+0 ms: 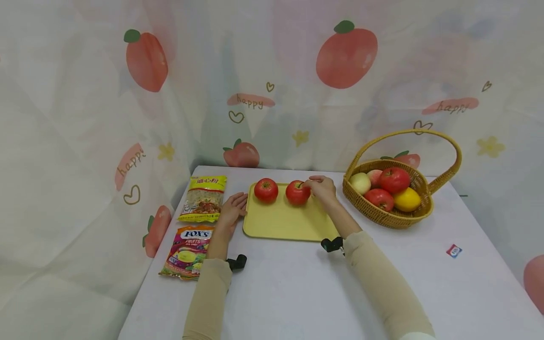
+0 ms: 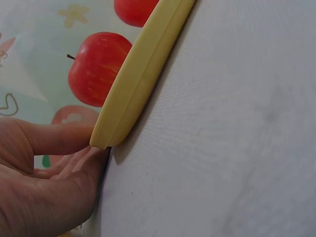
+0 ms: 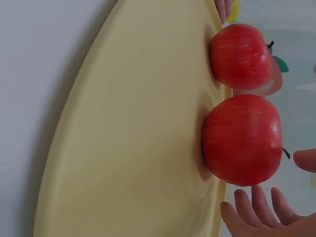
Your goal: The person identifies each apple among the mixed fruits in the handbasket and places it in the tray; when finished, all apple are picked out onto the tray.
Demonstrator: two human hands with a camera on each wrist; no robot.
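Two red apples, the left one and the right one, sit side by side on the back part of a yellow tray. My left hand is at the tray's left edge. In the left wrist view its thumb lies straight against the tray's corner, the other fingers extended below and partly hidden. My right hand is beside the right apple, over the tray's right side. In the right wrist view its fingers spread around that apple's side with a gap showing, and the thumb is near the stem.
A wicker basket with a tall handle holds several fruits at the back right. Left of the tray lie a yellow pasta bag and a purple candy bag. A small sticker lies on the white table at right.
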